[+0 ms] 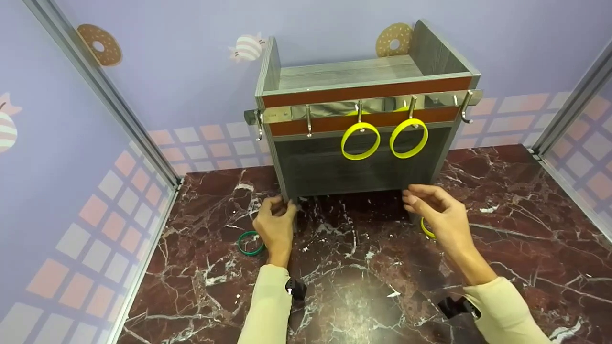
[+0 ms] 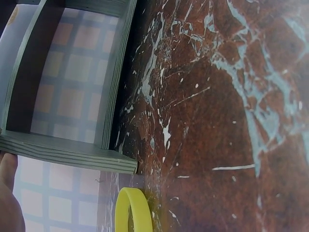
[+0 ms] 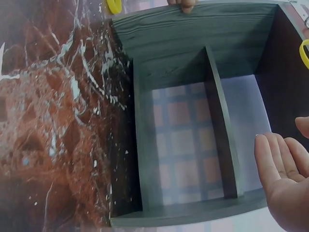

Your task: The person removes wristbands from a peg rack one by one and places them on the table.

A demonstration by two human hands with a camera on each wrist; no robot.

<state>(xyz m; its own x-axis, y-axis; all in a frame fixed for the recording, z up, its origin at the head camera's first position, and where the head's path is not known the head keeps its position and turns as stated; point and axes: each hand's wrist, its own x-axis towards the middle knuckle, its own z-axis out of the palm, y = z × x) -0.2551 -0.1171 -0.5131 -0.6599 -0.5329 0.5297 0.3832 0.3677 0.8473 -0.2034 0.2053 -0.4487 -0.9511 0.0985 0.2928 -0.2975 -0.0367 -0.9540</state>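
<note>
A grey wooden shelf [image 1: 363, 162] with a row of metal hooks stands on the marbled table, leaning slightly in the head view. Two yellow wristband-like rings [image 1: 361, 141] hang from its hooks. My left hand [image 1: 276, 229] holds the lower front edge of a side panel, thumb and fingers around it; in the left wrist view one finger [image 2: 7, 169] meets that panel's outer face. By the opposite panel, my right hand [image 1: 444, 217] has its fingers close to the edge. The right wrist view shows this hand [image 3: 285, 179] with straight fingers, nothing in its palm.
On the table, a green ring [image 1: 251, 242] lies beside my left hand. Another yellow ring [image 1: 427, 228] is partly hidden behind my right hand. Patterned walls [image 1: 201, 71] enclose the table at the back and sides, with metal corner posts [image 1: 112, 95].
</note>
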